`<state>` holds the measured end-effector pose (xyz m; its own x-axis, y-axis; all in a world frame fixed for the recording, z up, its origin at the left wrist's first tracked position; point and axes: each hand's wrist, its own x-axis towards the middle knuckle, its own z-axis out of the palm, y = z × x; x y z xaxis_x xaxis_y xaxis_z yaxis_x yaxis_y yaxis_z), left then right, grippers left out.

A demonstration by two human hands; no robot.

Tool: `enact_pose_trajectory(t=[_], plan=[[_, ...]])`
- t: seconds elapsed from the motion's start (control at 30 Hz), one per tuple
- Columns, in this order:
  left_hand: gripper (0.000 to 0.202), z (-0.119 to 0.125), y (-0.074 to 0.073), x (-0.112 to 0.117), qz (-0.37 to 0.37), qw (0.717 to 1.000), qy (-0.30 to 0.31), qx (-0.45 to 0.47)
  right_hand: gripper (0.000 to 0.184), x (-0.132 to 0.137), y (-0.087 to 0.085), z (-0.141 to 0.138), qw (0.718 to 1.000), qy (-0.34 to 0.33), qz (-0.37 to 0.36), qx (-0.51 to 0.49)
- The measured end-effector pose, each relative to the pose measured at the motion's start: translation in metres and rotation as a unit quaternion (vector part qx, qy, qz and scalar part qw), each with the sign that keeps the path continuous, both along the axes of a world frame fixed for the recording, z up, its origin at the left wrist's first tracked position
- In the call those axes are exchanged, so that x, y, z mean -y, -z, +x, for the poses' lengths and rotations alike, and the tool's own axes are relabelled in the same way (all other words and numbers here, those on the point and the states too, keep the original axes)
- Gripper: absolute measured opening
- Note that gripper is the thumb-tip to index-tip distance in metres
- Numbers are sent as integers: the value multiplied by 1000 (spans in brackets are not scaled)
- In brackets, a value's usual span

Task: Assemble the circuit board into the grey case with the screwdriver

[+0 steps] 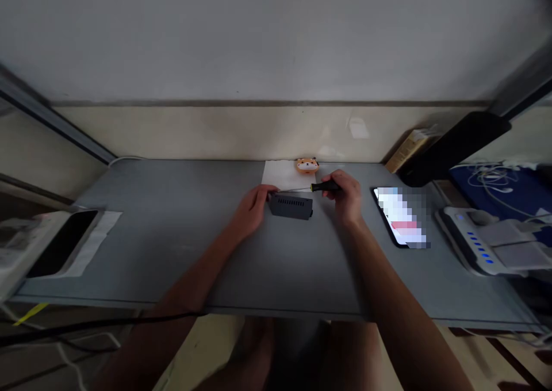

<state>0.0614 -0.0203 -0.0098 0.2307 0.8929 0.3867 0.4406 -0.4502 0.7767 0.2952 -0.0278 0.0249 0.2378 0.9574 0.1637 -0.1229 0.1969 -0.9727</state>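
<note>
In the head view, a dark grey box with a row of vent slots [291, 207] lies at the middle of the desk. My left hand [253, 207] is closed on its left end, thumb and fingers pinching near the far corner. A screwdriver with a black handle [324, 186] is gripped in my right hand [347, 194], fingers wrapped round the handle. Its thin metal shaft points left along the box's far edge, with the tip close to my left fingertips. Whether the tip touches the box cannot be made out. Behind the box is a sheet of white paper [280, 173].
An orange animal-faced case [307, 165] rests by the paper. To the right are a lit phone [399, 215], a power strip with plugs [478, 241], a black cylindrical object [457, 146] and tangled white cables [487, 178]. A dark phone [64, 241] lies at the left.
</note>
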Motion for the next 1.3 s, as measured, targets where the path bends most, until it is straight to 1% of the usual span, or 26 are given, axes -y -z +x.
enact_pose_trajectory(t=[0.1,0.23,0.33,0.5,0.67,0.8,0.93,1.07,1.2,1.23,1.3], plan=[[41,-3,-1,0,72,997,-2,16,31,0,1,-1,1000,-9,-2,-1],[20,-7,-6,4,174,985,3,4,29,-1,4,-2,1000,-19,-5,-15],[15,-7,-10,7,209,978,15,-13,28,-3,4,-2,999,-22,-5,-24],[16,-7,-13,9,218,975,20,-30,26,-4,5,-3,999,-21,-13,-28],[17,-8,-14,9,190,980,20,-47,26,-4,3,-4,999,-15,-32,-8],[20,-9,-13,9,200,978,35,-47,27,-4,2,-4,999,-7,-32,-3],[21,-10,-10,7,202,978,35,-49,25,-4,4,-4,1000,-3,-27,-3],[23,-12,-10,6,210,974,49,-72,23,-6,6,-3,999,5,-32,-28],[30,-16,-10,3,243,963,57,-105,29,-10,9,-7,995,26,-52,-81],[32,-17,-10,3,249,961,55,-109,32,-11,10,-10,995,28,-59,-79],[34,-19,-10,1,255,959,48,-111,38,-12,12,-17,996,28,-68,-42]])
